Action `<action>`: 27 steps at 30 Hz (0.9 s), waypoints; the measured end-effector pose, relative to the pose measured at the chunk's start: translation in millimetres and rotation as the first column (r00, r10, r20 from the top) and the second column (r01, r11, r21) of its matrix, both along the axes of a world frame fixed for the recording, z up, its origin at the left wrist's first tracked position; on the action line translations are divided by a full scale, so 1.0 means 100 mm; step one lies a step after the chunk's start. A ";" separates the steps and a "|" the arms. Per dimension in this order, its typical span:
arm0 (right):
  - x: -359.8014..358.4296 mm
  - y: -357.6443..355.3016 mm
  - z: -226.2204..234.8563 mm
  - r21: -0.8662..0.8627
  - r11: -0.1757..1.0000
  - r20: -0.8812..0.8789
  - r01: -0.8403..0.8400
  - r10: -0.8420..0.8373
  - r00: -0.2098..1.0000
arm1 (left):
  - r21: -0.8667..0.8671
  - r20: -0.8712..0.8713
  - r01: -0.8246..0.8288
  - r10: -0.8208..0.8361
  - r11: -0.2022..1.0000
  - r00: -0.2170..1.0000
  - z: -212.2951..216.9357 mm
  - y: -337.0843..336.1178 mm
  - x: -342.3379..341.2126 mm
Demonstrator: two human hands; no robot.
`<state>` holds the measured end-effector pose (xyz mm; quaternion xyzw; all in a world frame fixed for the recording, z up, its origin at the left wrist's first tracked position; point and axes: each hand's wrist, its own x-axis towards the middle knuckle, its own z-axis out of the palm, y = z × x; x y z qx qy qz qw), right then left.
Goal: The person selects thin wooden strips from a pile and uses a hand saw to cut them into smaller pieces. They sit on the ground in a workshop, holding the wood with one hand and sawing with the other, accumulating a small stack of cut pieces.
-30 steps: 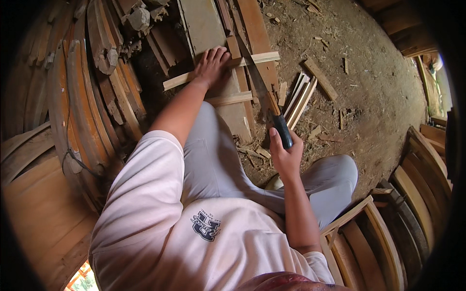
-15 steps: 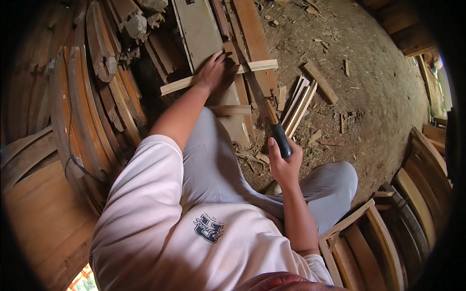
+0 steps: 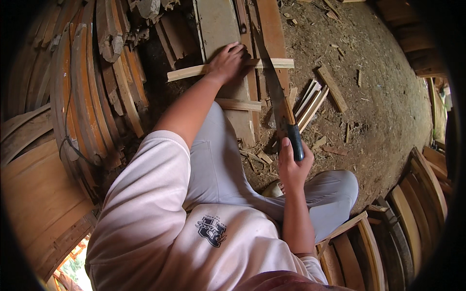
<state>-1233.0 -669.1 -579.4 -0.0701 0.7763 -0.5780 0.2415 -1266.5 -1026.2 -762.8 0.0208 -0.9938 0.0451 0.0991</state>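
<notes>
A pale wooden strip (image 3: 187,73) lies crosswise over long boards in front of me. My left hand (image 3: 227,65) presses down on it, fingers curled over its far side. My right hand (image 3: 294,162) grips the dark handle of a handsaw (image 3: 277,92). The saw's long blade slants away from me and crosses the strip near its right end, to the right of my left hand. Whether its teeth have cut into the wood is too small to tell. A shorter wooden piece (image 3: 239,105) lies across the boards nearer my knee.
Curved timber pieces (image 3: 77,97) are stacked at the left. Beside the saw, thin pale slats (image 3: 313,104) and a flat wooden offcut (image 3: 332,88) lie on the dirt floor (image 3: 383,121) among shavings. Wooden frames (image 3: 371,245) stand at the lower right.
The view has shifted, so the strip, boards and saw appear farther right. Both hands keep their holds, and the blade still lies across the strip.
</notes>
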 end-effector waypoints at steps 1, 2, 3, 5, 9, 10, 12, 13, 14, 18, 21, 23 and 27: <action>0.00 0.01 0.01 -0.012 1.000 0.006 0.005 -0.005 1.000 | -0.061 0.035 0.000 0.002 0.998 0.999 0.01 0.00 0.00; 0.00 0.02 0.01 0.009 1.000 -0.022 -0.006 0.006 1.000 | -0.123 0.070 0.003 0.006 0.992 0.998 0.02 0.00 -0.01; 0.00 0.03 0.01 0.033 0.999 -0.052 -0.017 0.019 0.998 | -0.022 0.087 -0.059 0.061 0.998 0.994 0.14 0.07 -0.03; 0.00 0.03 0.03 0.072 0.997 -0.120 -0.041 0.049 0.992 | 0.170 0.140 -0.181 0.158 0.969 0.977 0.48 0.27 -0.04; 0.03 -0.03 0.05 0.103 0.992 -0.182 -0.075 0.093 0.979 | 0.147 0.176 -0.182 0.155 0.972 0.972 0.37 0.23 -0.10; 0.04 -0.03 0.06 0.115 0.990 -0.190 -0.081 0.102 0.977 | 0.195 0.142 -0.138 0.111 0.971 0.984 0.33 0.22 -0.11; 0.06 -0.02 0.04 0.112 0.990 -0.301 -0.083 0.114 0.947 | 0.054 0.175 -0.084 0.073 0.995 0.982 0.25 0.17 -0.14; 0.08 -0.03 0.04 0.113 0.991 -0.284 -0.072 0.102 0.953 | -0.133 0.240 -0.059 0.090 0.989 0.967 0.21 0.13 -0.14; 0.08 -0.04 0.06 0.114 0.991 -0.266 -0.062 0.091 0.960 | -0.313 0.300 -0.021 0.120 0.949 0.946 0.18 0.10 -0.14; 0.16 0.08 -0.09 0.102 0.994 -0.147 -0.050 0.065 0.987 | 0.244 0.006 -0.069 0.070 0.967 0.998 0.36 0.24 -0.14; 0.17 0.08 -0.09 0.087 0.995 -0.124 -0.050 0.060 0.990 | 0.212 0.122 -0.128 0.104 0.969 0.987 0.50 0.28 -0.13; 0.17 0.08 -0.10 0.077 0.996 -0.117 -0.045 0.054 0.992 | 0.147 0.198 -0.130 0.100 0.981 0.975 0.61 0.31 -0.12; 0.17 0.07 -0.08 0.092 0.994 -0.126 -0.065 0.076 0.989 | -0.018 0.189 -0.134 0.135 0.991 0.973 0.47 0.23 -0.08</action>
